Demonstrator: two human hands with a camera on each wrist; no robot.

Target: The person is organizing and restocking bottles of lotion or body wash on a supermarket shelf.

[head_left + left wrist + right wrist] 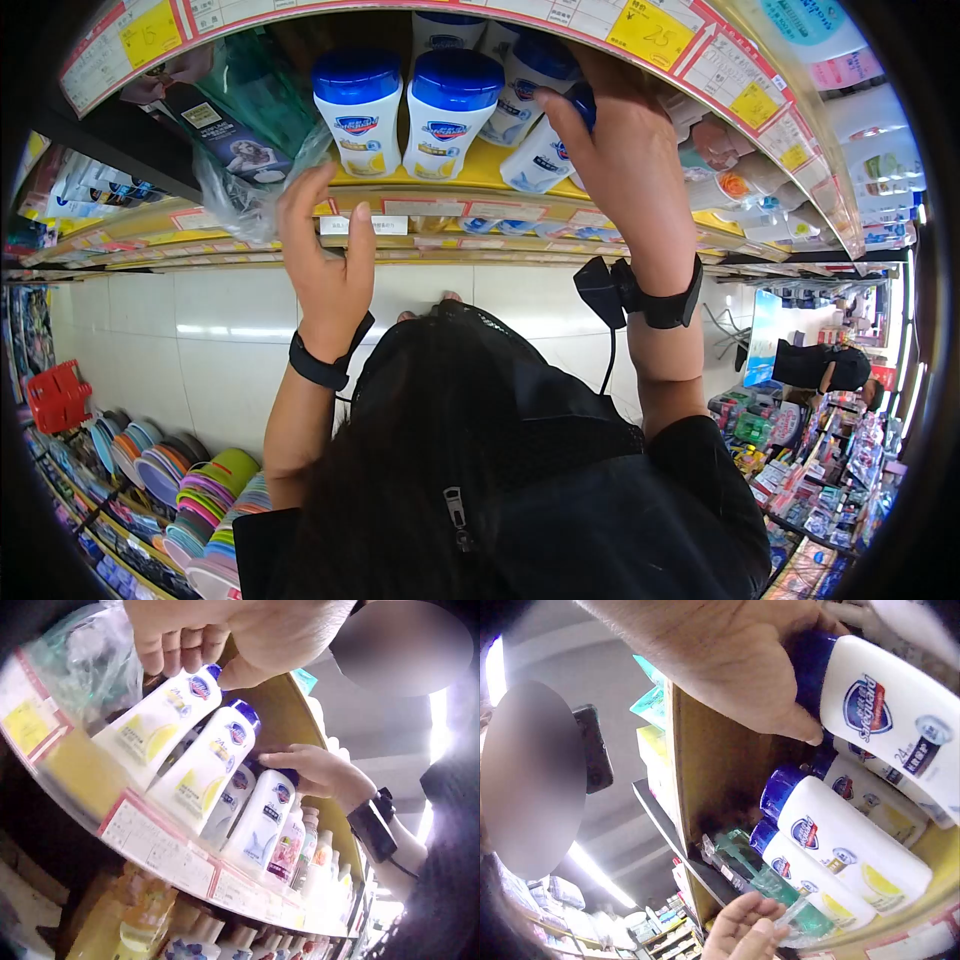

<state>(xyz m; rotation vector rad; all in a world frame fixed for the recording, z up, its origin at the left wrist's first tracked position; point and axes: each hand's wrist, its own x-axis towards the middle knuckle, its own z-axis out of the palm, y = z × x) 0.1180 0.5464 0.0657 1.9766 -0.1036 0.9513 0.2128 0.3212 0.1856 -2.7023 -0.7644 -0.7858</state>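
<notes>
My right hand (625, 140) grips the blue cap of a white Safeguard bottle (892, 712) at the front of the shelf, thumb on the near side of the cap, most fingers hidden behind it. This bottle leans slightly in the head view. To its left stand two upright white Safeguard bottles with lemon pictures, the nearer lemon bottle (440, 115) and the left lemon bottle (358, 115). My left hand (328, 270) is held before the shelf edge with bent, spread fingers and nothing in it, close to a clear plastic wrapping (240, 190).
More blue-capped bottles (520, 85) stand behind. Price-label strips (650, 30) line the shelf above, overhanging the bottles. Pink and white bottles (740, 185) stand right; a dark box (230, 135) stands left. Behind me are stacked colourful basins (210, 490) and another person (830, 367).
</notes>
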